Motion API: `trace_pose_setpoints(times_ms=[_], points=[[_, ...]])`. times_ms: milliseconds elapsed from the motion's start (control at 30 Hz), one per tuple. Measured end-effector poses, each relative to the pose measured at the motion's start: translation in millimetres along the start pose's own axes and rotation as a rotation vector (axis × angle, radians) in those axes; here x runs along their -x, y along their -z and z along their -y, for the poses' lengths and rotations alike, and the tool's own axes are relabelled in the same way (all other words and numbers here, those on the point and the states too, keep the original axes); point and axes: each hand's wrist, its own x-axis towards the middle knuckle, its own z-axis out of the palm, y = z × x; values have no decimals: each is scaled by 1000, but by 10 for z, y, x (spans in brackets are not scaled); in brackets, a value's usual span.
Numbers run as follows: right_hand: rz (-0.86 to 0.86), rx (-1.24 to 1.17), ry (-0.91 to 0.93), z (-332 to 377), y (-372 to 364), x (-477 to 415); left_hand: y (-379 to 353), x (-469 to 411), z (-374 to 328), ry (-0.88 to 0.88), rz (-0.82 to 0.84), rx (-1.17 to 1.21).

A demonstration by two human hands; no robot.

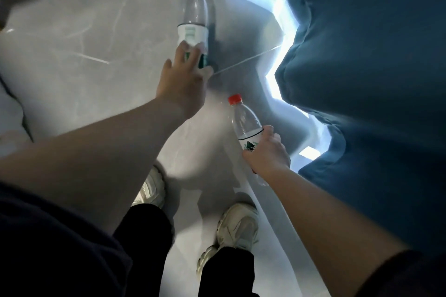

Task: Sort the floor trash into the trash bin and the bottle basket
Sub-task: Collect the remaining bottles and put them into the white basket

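Bare forearms [96, 152] stretch over the grey floor [72, 43] beside the blue drape [374, 55]. Left hand [183, 84] grasps the green-capped bottle [194, 9] lying left of the drape; right hand [268, 152] clutches the smaller red-capped bottle [246, 123] nearer it.

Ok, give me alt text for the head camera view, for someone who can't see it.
Looking down, a person's left hand reaches onto a green-capped bottle lying on the grey floor, while the right hand grips a red-capped bottle. Blue fabric fills the right side, and pale shoes show below.
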Motion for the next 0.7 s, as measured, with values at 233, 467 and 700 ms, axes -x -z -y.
trace_pose_setpoints(times_ms=[233,467,700], points=[[-58,-129,22,19,73,-29,-58,-6,-10,428,-76,370],[-95,-238,74,120,205,-104,-218,-74,-58,704,176,649],[-99,-342,136,318,866,853,642,892,-182,581,155,907]])
